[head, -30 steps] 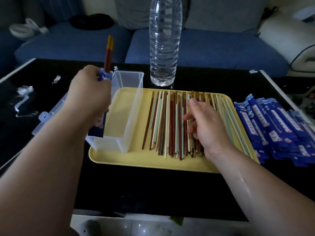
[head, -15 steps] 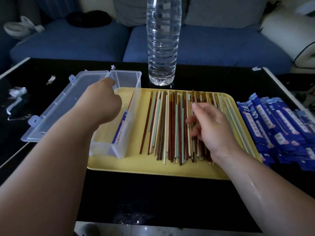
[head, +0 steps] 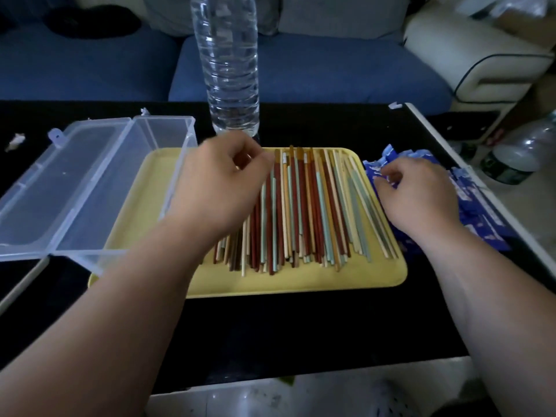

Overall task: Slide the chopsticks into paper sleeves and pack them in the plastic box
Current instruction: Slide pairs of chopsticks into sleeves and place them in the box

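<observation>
1 plastic box (head: 120,182), 1 tray (head: 301,281)

Dim, underexposed scene with soft blur and wide-angle bending at edges

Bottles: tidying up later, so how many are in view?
2. A clear bottle stands on the table behind the yellow tray; a second bottle sits on the floor at far right. A dark shape beside it may be another.

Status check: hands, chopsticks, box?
Left hand curled over chopsticks on tray, grip unclear. Right hand curled on paper sleeves, grip unclear. Plastic box open at left. Water bottle behind tray, not blocking.
</observation>
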